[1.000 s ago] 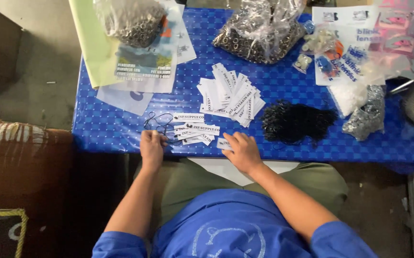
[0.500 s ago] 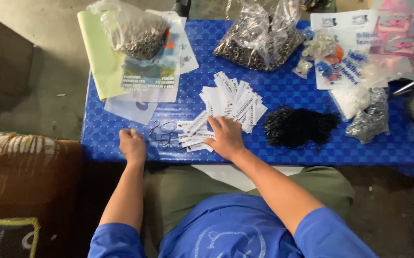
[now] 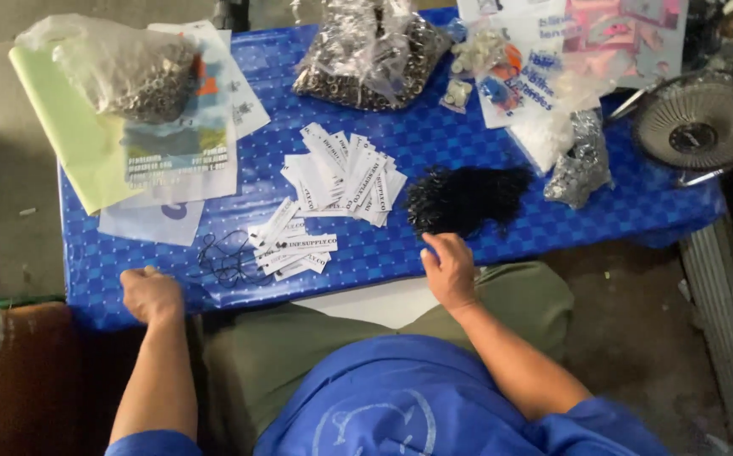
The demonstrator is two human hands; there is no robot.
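Note:
My left hand [image 3: 152, 294] rests curled at the front edge of the blue table [image 3: 485, 241], left of a few thin black cords [image 3: 224, 257]. It holds nothing that I can see. My right hand [image 3: 448, 268] lies on the table's front edge with its fingers reaching to the near side of a heap of black strings [image 3: 466, 198]. Between my hands lies a small stack of white paper tags [image 3: 290, 245]. A bigger fan of white tags [image 3: 345, 173] sits behind it at the table's middle.
Clear bags of small metal rings sit at the back left [image 3: 134, 76] and back centre [image 3: 370, 55]. Printed sheets [image 3: 176, 143] and a pale green sheet [image 3: 66, 139] lie left. Packets [image 3: 544, 76] and a shiny bag [image 3: 582, 160] lie right. A small fan [image 3: 700, 127] stands beyond the right edge.
My right hand has moved right from the small tag stack to the black string heap. My left hand has drawn back left toward the table's front edge. The view shifted.

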